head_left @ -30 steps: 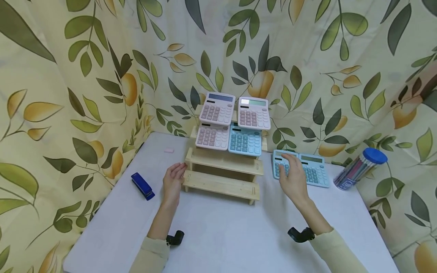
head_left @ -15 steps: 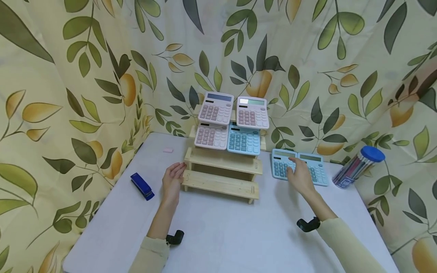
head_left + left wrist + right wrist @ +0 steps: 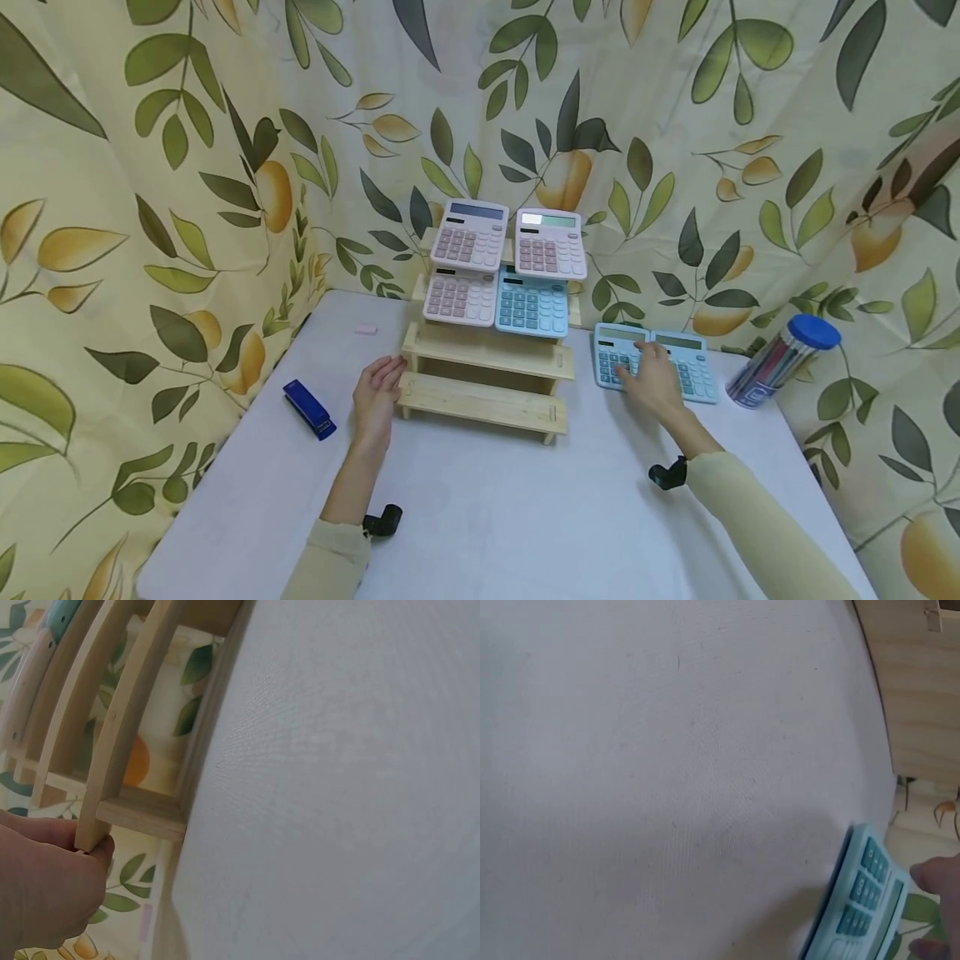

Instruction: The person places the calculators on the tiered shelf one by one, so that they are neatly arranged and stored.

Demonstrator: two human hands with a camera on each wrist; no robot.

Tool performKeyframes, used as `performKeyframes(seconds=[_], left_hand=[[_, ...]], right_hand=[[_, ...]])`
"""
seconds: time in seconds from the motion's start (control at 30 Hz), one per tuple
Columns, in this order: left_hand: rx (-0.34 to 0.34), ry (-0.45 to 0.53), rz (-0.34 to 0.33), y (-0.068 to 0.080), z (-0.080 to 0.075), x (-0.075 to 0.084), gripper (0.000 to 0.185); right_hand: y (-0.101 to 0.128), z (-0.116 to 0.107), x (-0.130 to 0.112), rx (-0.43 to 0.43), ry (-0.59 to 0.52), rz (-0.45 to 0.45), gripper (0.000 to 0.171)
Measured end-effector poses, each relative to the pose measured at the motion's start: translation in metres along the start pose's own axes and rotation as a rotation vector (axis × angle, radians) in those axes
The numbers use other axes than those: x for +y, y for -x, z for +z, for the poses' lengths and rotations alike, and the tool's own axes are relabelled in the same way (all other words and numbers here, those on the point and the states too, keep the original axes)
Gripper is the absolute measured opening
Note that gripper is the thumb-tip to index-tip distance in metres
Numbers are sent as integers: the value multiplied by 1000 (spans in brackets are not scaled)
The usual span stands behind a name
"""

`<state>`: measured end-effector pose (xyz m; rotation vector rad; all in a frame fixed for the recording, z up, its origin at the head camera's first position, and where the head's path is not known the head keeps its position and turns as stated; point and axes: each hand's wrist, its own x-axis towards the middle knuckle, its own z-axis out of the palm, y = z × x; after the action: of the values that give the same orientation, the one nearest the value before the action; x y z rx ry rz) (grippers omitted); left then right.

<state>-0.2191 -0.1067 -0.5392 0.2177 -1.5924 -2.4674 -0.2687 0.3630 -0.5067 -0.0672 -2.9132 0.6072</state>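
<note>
Our right hand (image 3: 654,382), fingers apart, is over the left blue calculator (image 3: 617,354) on the surface (image 3: 487,517); our left hand (image 3: 376,402) pinches the wooden rack (image 3: 480,403). We seem to begin grasping; next needs closing the fingers.

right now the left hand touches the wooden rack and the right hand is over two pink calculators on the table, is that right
No: the head view shows the calculators under the right hand are blue, not pink; the left hand does touch the rack.
</note>
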Motion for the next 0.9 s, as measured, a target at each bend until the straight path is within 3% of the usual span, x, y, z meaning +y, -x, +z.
performKeyframes(seconds=[0.3,0.9], left_hand=[[1,21,-10,0,-1,-1,67],[4,28,-3,0,0,0,67]], right_hand=[[-7,13,-3,-110,70,98,88],[-11,35,-10,-91,99,124,99]])
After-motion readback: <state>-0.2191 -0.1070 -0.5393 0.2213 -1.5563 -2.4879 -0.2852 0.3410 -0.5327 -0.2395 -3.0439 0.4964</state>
